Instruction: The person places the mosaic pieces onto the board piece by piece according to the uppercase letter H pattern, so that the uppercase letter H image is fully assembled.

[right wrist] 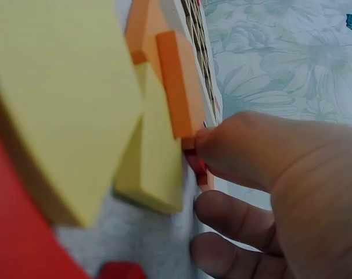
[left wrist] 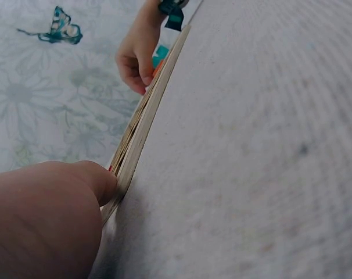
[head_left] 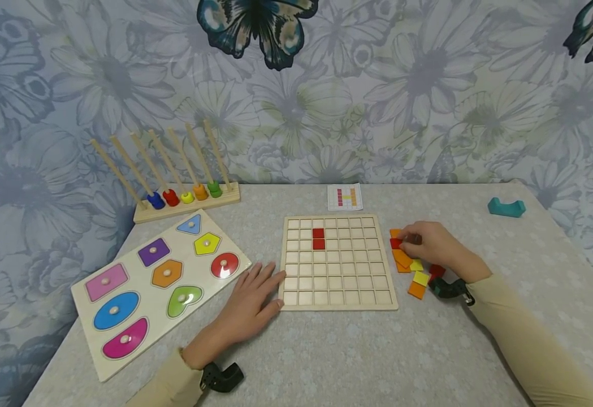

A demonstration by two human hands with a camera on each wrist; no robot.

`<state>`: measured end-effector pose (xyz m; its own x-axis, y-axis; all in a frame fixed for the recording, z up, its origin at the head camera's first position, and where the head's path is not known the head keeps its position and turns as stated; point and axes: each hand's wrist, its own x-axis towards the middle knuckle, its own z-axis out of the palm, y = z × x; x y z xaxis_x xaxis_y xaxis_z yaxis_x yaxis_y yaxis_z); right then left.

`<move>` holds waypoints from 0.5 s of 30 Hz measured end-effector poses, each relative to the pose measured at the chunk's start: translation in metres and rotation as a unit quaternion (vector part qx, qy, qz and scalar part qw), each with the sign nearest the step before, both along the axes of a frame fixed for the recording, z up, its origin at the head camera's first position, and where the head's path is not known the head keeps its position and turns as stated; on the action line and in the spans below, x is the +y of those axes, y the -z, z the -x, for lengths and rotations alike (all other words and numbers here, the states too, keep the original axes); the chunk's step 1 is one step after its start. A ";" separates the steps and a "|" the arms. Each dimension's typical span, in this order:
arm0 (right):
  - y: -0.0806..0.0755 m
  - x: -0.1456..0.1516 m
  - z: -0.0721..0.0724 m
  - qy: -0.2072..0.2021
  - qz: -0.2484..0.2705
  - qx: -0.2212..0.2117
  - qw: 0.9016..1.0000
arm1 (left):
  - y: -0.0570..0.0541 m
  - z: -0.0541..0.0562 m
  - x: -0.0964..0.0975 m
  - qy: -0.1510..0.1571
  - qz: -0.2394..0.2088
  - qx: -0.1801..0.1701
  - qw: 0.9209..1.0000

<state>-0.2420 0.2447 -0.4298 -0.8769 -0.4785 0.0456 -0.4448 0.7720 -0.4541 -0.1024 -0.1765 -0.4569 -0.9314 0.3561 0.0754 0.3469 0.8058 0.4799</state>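
Note:
A wooden grid board [head_left: 347, 282] lies in the middle of the table, with two red square tiles [head_left: 319, 233] one below the other in its upper part. My left hand [head_left: 247, 305] rests on the table with fingers spread, its fingertips and thumb at the board's left edge. To the right of the board, my right hand [head_left: 431, 246] reaches over a loose pile of tiles and pinches a red tile [right wrist: 194, 164] between thumb and fingers, which partly hide it. Orange tiles [head_left: 402, 260] and yellow tiles [head_left: 420, 277] lie beside and under this hand.
A small pattern card [head_left: 345, 197] lies behind the board. At the left are a shape puzzle board [head_left: 143, 305] with knobbed pieces and a peg stand [head_left: 186, 210] with coloured beads. A teal curved piece [head_left: 506, 207] sits at the far right, near the papered wall.

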 end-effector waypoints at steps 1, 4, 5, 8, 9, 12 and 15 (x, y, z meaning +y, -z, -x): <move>0.000 0.000 0.000 0.004 0.000 -0.004 1.000 | 0.000 0.000 0.000 0.000 0.000 0.000 1.000; 0.000 0.001 0.000 0.016 0.000 -0.014 1.000 | 0.000 0.000 0.000 0.000 -0.001 0.000 1.000; 0.000 0.001 0.000 0.018 0.001 -0.018 1.000 | 0.000 0.000 0.000 0.000 -0.001 0.000 1.000; 0.000 0.003 0.000 0.024 0.001 -0.033 0.999 | 0.000 0.000 0.000 0.000 -0.002 0.000 1.000; 0.000 0.003 0.000 0.026 -0.001 -0.037 0.999 | 0.000 0.000 0.000 0.000 -0.003 0.000 1.000; -0.003 0.006 0.000 0.036 -0.011 -0.055 0.998 | 0.000 0.000 0.000 0.000 -0.003 0.001 1.000; -0.007 0.009 0.000 0.045 -0.029 -0.065 0.996 | 0.001 0.000 0.000 0.001 -0.004 0.002 1.000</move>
<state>-0.2419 0.2537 -0.4231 -0.9130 -0.3961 -0.0971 -0.3125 0.8325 -0.4575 -0.1026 -0.1763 -0.4576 -0.9307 0.3565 0.0823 0.3498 0.8011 0.4856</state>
